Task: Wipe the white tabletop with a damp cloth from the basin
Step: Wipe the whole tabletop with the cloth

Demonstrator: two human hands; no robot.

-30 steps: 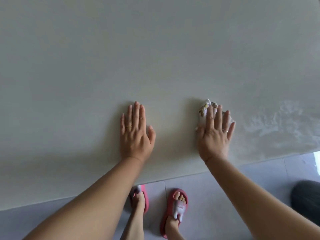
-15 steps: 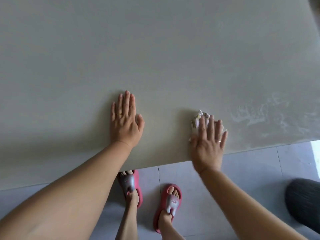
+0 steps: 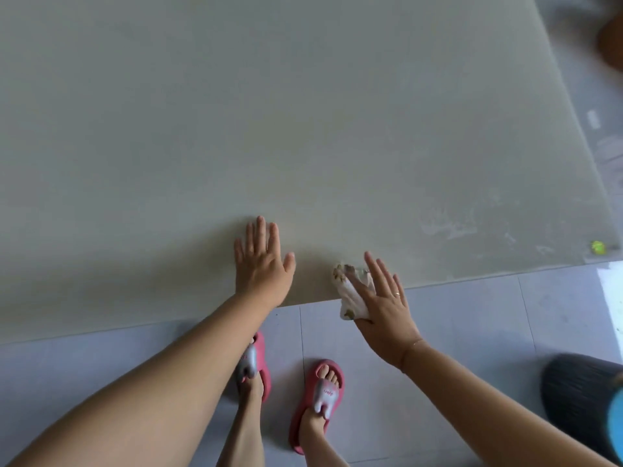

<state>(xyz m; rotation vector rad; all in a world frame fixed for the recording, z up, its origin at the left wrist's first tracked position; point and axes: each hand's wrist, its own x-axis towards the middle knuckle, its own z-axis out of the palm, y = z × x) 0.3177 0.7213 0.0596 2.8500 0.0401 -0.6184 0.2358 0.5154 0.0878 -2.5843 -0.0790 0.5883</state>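
From the head view, the white tabletop (image 3: 236, 129) fills most of the scene, its near edge running slightly uphill toward the right. The left hand (image 3: 261, 266) lies flat on it close to that edge, palm down, fingers straight and close together, thumb splayed out to the right; the forearm reaches in from the lower left, nearly straight at the wrist.

The right hand (image 3: 387, 308) sits right at the tabletop's edge, its fingers spread and extended, pointing up and a little leftward. Only the fingers lie over the surface, while the palm and wrist hang out over the floor (image 3: 472, 332). A thin ring shows on one finger. Under the fingers and thumb side is the cloth (image 3: 350, 291), white with brownish marks, crumpled, half on the tabletop and half drooping past the edge (whether the thumb hooks it from beneath I cannot tell; it looks pressed rather than pinched).

To the right of the cloth, pale wet streaks (image 3: 448, 227) mark the surface, and a small green speck (image 3: 598, 247) sits near the right corner.

Below, two feet in pink slippers (image 3: 318, 399) stand on grey floor tiles, and a dark ribbed object (image 3: 580, 396) shows at the lower right
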